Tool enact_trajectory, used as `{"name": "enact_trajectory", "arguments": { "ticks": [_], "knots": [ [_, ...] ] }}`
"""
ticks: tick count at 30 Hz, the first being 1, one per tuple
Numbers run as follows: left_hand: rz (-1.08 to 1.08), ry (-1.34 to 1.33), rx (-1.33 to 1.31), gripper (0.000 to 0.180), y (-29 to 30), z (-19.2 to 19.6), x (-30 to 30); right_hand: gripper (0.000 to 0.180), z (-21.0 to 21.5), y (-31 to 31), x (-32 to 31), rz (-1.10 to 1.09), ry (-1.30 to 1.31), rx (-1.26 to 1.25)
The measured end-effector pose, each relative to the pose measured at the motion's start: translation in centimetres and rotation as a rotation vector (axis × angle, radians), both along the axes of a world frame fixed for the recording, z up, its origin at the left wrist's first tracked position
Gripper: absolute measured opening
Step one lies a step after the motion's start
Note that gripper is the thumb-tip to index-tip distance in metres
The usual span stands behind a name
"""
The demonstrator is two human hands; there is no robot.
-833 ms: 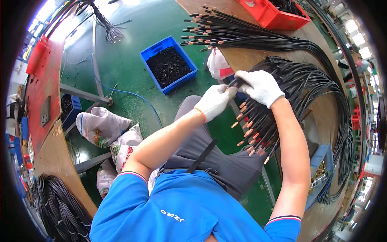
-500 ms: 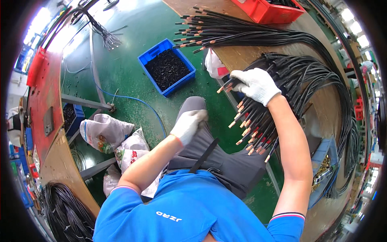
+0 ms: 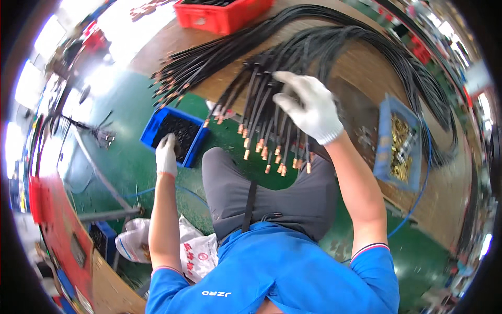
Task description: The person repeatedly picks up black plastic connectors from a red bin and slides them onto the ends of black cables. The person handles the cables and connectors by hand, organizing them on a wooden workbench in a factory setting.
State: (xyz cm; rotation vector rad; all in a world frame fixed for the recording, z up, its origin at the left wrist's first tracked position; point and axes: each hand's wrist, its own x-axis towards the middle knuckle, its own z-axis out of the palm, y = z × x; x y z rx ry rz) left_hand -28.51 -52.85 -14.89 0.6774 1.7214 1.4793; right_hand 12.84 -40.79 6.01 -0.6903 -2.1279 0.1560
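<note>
My left hand [image 3: 167, 154], in a white glove, reaches over the near side of a blue bin [image 3: 184, 164] at the left. Its fingers are drawn together at small black pieces [image 3: 180, 128] filling the bin; what they hold, if anything, is hidden. My right hand [image 3: 309, 107], also gloved, is above a bundle of black cables [image 3: 261, 94] with bare copper ends. Its thumb and fingers are spread apart, with the fingertips close to the cables. The copper ends [image 3: 261, 149] hang over the table's near edge, pointing toward my lap.
A second cable bundle [image 3: 193, 73] lies farther back on the wooden table [image 3: 355, 68]. Behind it stands a red bin [image 3: 222, 18]. A grey-blue bin [image 3: 384, 141] of brass-coloured parts sits at right, beside a blue hose [image 3: 421, 193]. White sacks [image 3: 198, 256] rest on the floor at left.
My left hand has moved from above my knee to the blue bin. The right hand has let go of the cable ends and opened. The view has swung toward the right.
</note>
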Motion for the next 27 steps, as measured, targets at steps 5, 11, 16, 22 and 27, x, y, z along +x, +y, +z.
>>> {"name": "enact_trajectory", "arguments": {
  "ticks": [5,11,16,22,27],
  "knots": [
    [-0.090,0.200,-0.069,0.029,-2.2,-5.2,7.5,0.022,-6.7,-12.3,10.5,-0.398,0.504,-0.133],
    [-0.711,0.845,-0.148,0.035,-0.6,-3.1,19.7,0.013,-12.8,-21.0,12.9,-0.512,0.290,-0.666],
    [-1.307,1.036,-0.270,0.042,1.9,-7.5,26.0,0.030,-17.4,-17.5,9.4,-0.357,-0.308,-1.116],
    [-1.992,1.145,-0.531,0.038,-4.0,-20.7,34.7,0.041,-41.6,-18.3,6.9,-0.195,-0.858,-1.484],
    [-2.351,0.998,-0.750,0.042,-5.6,-24.8,32.6,0.048,-52.0,-26.8,7.3,-0.245,-0.403,-1.134]
  ]
}}
